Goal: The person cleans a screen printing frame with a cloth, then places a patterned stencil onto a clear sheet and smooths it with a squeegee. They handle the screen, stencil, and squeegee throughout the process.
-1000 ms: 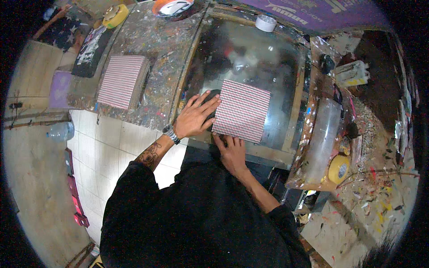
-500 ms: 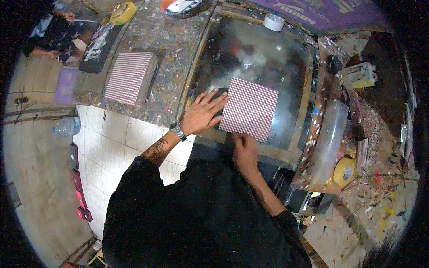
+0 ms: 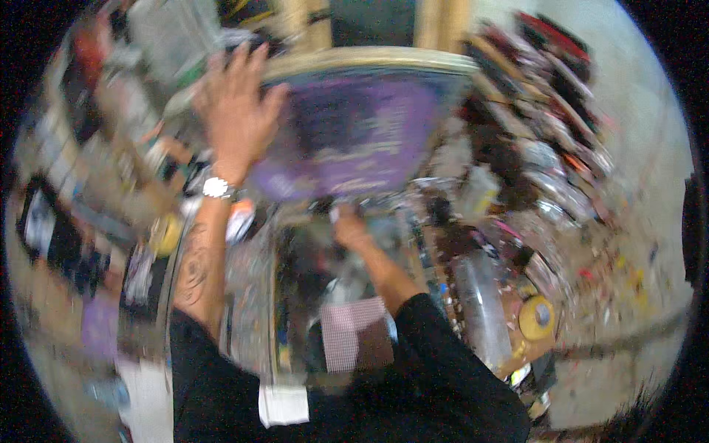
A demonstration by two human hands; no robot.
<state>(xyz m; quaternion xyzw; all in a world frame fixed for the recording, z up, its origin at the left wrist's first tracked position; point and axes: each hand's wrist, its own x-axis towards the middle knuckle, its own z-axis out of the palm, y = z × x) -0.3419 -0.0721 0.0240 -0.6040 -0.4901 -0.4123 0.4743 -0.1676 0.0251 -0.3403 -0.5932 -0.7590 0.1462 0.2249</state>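
Note:
My left hand [image 3: 240, 111] is raised with its fingers spread, beside the upper left corner of a tilted screen frame [image 3: 369, 59] with purple mesh. Whether it touches the frame is unclear. At the far end of the dark glass plate [image 3: 299, 295], just below the purple mesh, my right hand [image 3: 350, 227] looks closed. Something whitish shows at its fingers, but blur hides what it is. A red-and-white checked sheet [image 3: 341, 338] lies on the near part of the glass, partly in shadow.
A clear plastic-looking strip [image 3: 480, 295] and a yellow tape roll [image 3: 537, 317] lie right of the glass. Another yellow roll [image 3: 166, 235] is at the left. Stacked frames [image 3: 532, 74] lean at the far right. A bowl [image 3: 240, 220] sits beneath my left forearm.
The view has tilted up. My left hand has left the checked sheet and risen to the purple screen's corner. My right hand has moved from the sheet's near edge to the glass's far end.

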